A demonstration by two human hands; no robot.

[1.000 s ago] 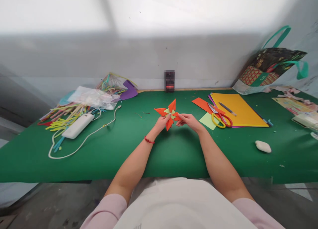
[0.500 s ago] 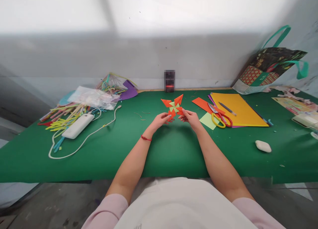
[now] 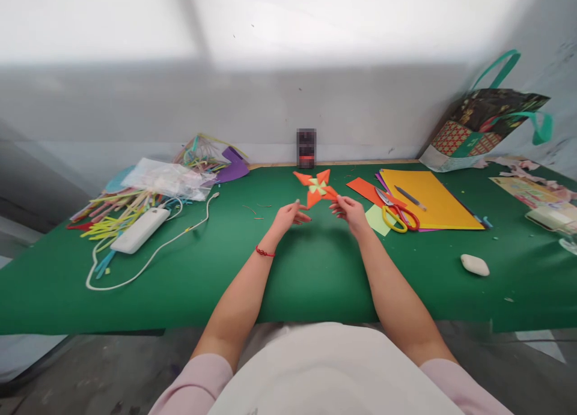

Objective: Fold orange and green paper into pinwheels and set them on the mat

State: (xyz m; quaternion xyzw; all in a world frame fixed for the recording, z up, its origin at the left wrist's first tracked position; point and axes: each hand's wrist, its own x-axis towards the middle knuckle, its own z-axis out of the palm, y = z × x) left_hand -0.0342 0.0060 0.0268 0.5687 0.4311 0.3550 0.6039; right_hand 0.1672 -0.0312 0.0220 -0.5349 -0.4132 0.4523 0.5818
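A four-pointed folded paper star (image 3: 318, 188), orange with a pale green middle, is held up above the green table. My left hand (image 3: 288, 217), with a red cord bracelet at the wrist, pinches the tip of its lower left point between thumb and fingers. At the lower right point, my right hand (image 3: 350, 212) grips the tip the same way. Just right of that hand lie a pale green paper square (image 3: 378, 220), an orange paper strip (image 3: 363, 191) and scissors (image 3: 398, 215) with yellow and red handles.
Yellow paper sheets (image 3: 439, 202) with a pen (image 3: 410, 197) lie to the right, near a white case (image 3: 475, 265). A patterned bag (image 3: 484, 124) leans at the back right. Leftward are paper strips (image 3: 108, 220), a white power bank (image 3: 140, 230) and its cable (image 3: 135, 277). A blurred dark object (image 3: 306, 148) stands by the wall.
The star has turned slightly and risen a little in view. Both hands have slid outward from its folds toward the tips of its lower points.
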